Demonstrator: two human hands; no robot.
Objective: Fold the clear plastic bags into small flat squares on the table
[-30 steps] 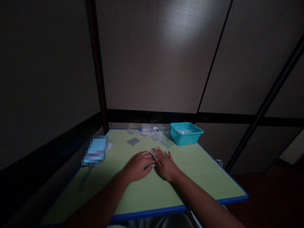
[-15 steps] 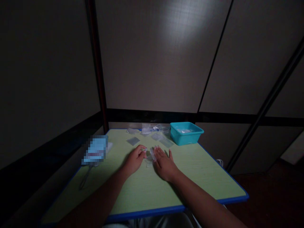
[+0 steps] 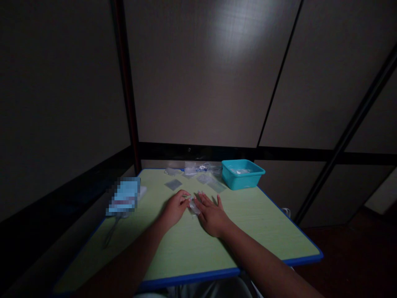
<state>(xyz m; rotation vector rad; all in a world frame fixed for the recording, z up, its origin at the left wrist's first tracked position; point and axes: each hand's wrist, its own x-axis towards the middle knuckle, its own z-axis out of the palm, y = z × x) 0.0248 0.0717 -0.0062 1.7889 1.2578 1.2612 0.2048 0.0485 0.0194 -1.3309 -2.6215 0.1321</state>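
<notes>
A small clear plastic bag [image 3: 194, 207] lies on the table between my hands, its surface crinkled and shiny. At its upper left edge, my left hand [image 3: 177, 207] is closed, with thumb and forefinger pinching the plastic. My right hand [image 3: 212, 213] rests palm down with its fingers stretched out and the thumb side against the bag's right part. Some of the bag is hidden under the right fingers. Just beyond the hands, a flat grey plastic piece [image 3: 173, 184] and more flat clear plastic pieces [image 3: 211, 182] lie on the tabletop.
The green table [image 3: 186, 252] has a blue edge. A turquoise basin [image 3: 243, 180] with clear plastic inside stands at the back right. Loose clear plastic [image 3: 190, 168] lies along the back edge. At the left is a blurred-out blue object [image 3: 125, 196] with a strap [image 3: 111, 235].
My right hand has slid slightly left toward my left hand, and the plastic between them has moved left and flattened. The left hand has hardly moved.
</notes>
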